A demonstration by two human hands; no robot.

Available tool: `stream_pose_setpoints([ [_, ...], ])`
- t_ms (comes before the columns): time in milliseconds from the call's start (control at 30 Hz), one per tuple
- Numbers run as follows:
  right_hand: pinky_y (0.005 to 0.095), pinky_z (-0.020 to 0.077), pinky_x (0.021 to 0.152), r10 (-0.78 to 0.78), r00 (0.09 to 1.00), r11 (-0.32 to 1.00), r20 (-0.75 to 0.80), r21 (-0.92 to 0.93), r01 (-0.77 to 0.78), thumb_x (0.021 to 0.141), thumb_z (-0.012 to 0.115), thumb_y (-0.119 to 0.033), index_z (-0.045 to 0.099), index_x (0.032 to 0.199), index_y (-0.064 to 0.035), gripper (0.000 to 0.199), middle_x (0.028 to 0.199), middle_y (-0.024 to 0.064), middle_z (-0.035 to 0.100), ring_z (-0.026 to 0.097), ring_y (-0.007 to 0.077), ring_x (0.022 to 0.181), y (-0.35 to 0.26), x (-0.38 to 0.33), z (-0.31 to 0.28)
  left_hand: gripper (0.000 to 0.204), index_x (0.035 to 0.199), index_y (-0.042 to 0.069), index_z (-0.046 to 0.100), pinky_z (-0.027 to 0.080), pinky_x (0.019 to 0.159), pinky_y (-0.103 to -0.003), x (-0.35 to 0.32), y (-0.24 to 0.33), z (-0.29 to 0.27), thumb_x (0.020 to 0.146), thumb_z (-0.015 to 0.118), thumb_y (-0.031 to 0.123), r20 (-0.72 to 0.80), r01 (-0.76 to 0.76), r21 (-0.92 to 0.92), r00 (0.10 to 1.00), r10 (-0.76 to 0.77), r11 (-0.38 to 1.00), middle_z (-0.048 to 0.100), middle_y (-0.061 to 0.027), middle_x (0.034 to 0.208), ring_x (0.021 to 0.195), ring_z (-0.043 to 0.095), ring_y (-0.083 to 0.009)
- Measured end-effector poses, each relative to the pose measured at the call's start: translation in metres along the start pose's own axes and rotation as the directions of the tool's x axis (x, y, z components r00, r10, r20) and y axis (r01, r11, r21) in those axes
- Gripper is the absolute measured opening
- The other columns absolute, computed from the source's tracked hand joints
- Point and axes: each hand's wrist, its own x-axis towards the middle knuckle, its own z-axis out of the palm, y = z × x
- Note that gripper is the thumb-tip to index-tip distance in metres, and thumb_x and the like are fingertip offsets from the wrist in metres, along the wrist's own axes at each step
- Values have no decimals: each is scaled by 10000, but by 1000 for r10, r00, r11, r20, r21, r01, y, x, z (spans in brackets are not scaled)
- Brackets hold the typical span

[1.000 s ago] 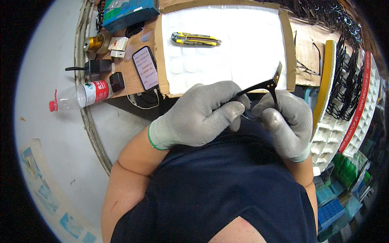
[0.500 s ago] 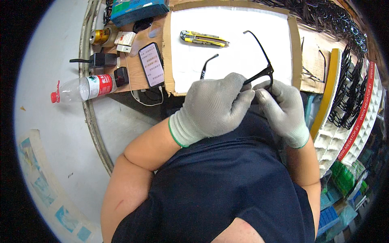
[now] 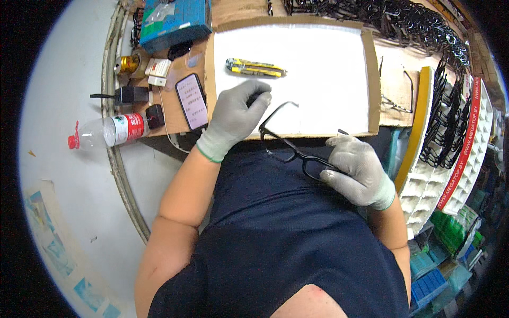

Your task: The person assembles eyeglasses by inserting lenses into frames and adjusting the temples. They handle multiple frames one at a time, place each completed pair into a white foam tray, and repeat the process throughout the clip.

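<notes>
My right hand, in a grey glove with a pale cuff, grips a black eyeglass frame by its right side. The frame is tilted over my lap, just off the table's front edge. One temple arm reaches up over the white sheet; the other is largely hidden by the glove. My left hand, gloved alike, is apart from the frame over the sheet's left front corner. Its fingers are curved, with a dark gap between them and the thumb, and nothing shows in them. Just beyond lies a yellow-and-black utility knife.
Left of the cardboard-edged sheet lie a phone with its cable, a plastic bottle, a can and a blue box. Black frames heap at the back right. More hang on a white rack at right.
My left hand has let go of the eyeglass frame and moved left and up toward the knife. My right hand has lowered the frame toward my lap and turned it.
</notes>
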Motion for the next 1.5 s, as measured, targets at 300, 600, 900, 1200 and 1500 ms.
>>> stream_pose_setpoints([
  [300,330,504,1006,452,883,726,-128,628,-281,922,598,-40,338,1505,80,650,1147,160,724,687,196,1084,-20,-8,21,426,1111,-6,626,535,923,-461,-5,-32,41,844,752,301,217,-26,684,962,-169,729,633,-233,1129,1074,641,-395],
  [600,397,582,800,352,924,929,-150,178,-325,902,521,-5,484,1266,83,377,978,250,712,740,322,867,-10,-10,18,329,1023,19,589,502,744,-260,-31,28,14,895,788,248,451,327,-590,892,-34,738,625,-37,903,821,581,-93],
  [900,285,548,740,409,909,789,-72,528,-314,943,606,-68,680,1114,49,220,871,138,756,716,187,792,-23,6,28,347,1113,-8,616,520,706,-235,-48,45,6,886,819,160,335,271,-694,942,-34,666,668,-60,951,811,633,-98],
  [1200,290,525,745,405,912,742,59,562,-366,1016,520,-140,672,1121,29,250,845,82,716,649,146,758,-17,5,22,302,1132,-43,699,490,750,-250,-46,47,-7,959,729,202,452,213,-541,889,68,814,689,-50,923,823,617,-105],
  [1500,294,530,634,363,904,893,-228,362,-267,1021,522,-144,689,1066,60,267,751,103,707,672,162,660,-18,4,32,237,982,-23,750,418,640,-273,-44,57,8,954,704,208,199,-109,-320,963,179,941,601,-38,765,706,530,-111],
])
